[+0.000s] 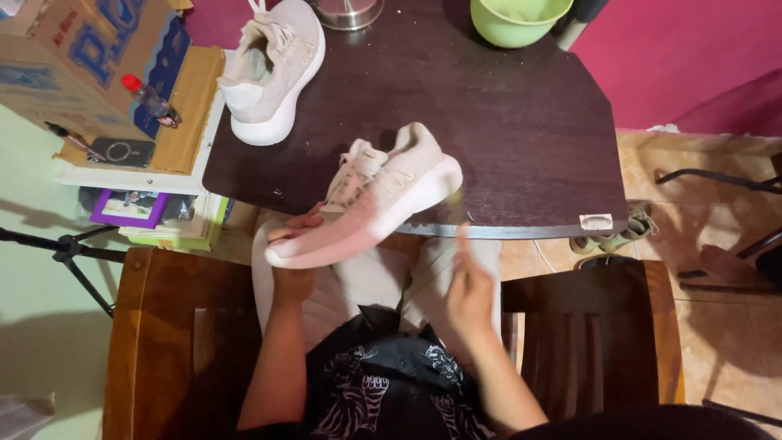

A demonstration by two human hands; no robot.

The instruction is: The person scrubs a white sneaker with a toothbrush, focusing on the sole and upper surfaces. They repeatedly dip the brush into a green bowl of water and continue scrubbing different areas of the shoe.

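my left hand [292, 244] has its fingers curled tight around the heel end of a pale beige knit sneaker [383, 195], thumb on the upper, the rest tucked under the white sole. the shoe is tilted, sole edge toward me, its toe out over the front edge of the dark wooden table [521, 138] and its heel above my lap. my right hand [471, 289] is just below the shoe, blurred; the fingers look loosely extended, and i cannot tell whether they hold anything, though a faint smear rises toward the sole.

judging from this, the sole edge is being worked on. to do it well i would keep the left grip firm at the heel so the shoe doesn't twist, and let the toe rest on the table edge for support.

further out, the matching sneaker [273, 69] lies near the table's far left corner, well apart. a green bowl [517, 18] sits at the far edge.
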